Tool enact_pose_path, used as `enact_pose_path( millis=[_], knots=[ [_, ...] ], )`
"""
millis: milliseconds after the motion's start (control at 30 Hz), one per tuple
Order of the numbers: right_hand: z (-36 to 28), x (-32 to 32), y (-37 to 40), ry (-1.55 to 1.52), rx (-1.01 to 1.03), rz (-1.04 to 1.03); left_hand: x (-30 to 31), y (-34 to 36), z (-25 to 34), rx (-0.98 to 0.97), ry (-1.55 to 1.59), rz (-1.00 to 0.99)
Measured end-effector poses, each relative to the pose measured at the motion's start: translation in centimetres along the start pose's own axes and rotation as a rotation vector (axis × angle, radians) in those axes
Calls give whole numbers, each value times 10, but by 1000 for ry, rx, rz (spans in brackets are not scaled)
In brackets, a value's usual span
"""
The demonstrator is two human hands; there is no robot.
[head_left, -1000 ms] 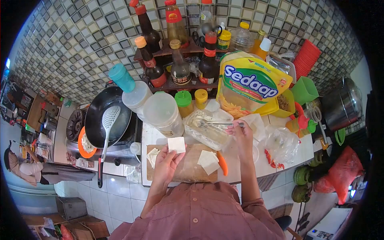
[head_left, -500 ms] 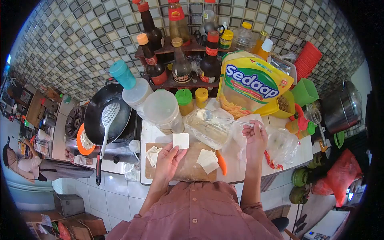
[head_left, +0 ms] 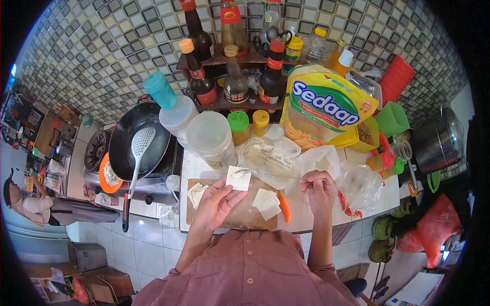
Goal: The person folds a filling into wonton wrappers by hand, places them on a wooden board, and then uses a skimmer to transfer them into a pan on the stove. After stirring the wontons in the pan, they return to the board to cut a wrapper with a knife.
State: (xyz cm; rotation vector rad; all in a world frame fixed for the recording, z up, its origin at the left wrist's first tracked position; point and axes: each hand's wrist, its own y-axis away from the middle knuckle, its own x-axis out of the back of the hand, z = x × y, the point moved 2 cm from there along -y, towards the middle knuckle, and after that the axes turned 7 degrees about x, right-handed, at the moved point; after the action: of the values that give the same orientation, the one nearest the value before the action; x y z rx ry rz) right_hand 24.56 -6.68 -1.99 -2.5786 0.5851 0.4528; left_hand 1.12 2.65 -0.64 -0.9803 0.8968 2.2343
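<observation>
With the left hand (head_left: 217,208) I'm pinching a white square sheet (head_left: 237,183) near the centre of the frame; with the right hand (head_left: 320,193) I'm gripping a thin utensil (head_left: 286,177), its tip lying over the sheet.

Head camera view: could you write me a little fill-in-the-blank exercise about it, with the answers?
1. The left hand holds a pale sheet whose shape is ____.
2. Further sheets lie on the cutting board in ____ separate groups.
3. Beyond the right hand, which grips a thin utensil, a yellow-and-green bag says, in its largest lettering, ____.
4. The pan beneath the slotted ladle is coloured ____.

Missing words: square; two; Sedaap; black.
</observation>
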Motion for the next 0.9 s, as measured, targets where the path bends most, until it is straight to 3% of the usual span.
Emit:
enact_pose_path(
  millis=[300,367,600,767,900],
  knots=[
    [-4,-5,2,138,16,-71,0,-1,2,-17,72,-26],
    [-4,-4,4,256,-57,-34,4,-1,0,-24,80,-29],
    [-7,-8,4,255,-155,94,5,1,-1,-44,83,-71],
    [-7,-10,2,181,-356,174,2,1,-1,-49,77,-21],
    [-9,-11,1,194,-366,185,6,0,-3,-52,81,-24]
  ],
)
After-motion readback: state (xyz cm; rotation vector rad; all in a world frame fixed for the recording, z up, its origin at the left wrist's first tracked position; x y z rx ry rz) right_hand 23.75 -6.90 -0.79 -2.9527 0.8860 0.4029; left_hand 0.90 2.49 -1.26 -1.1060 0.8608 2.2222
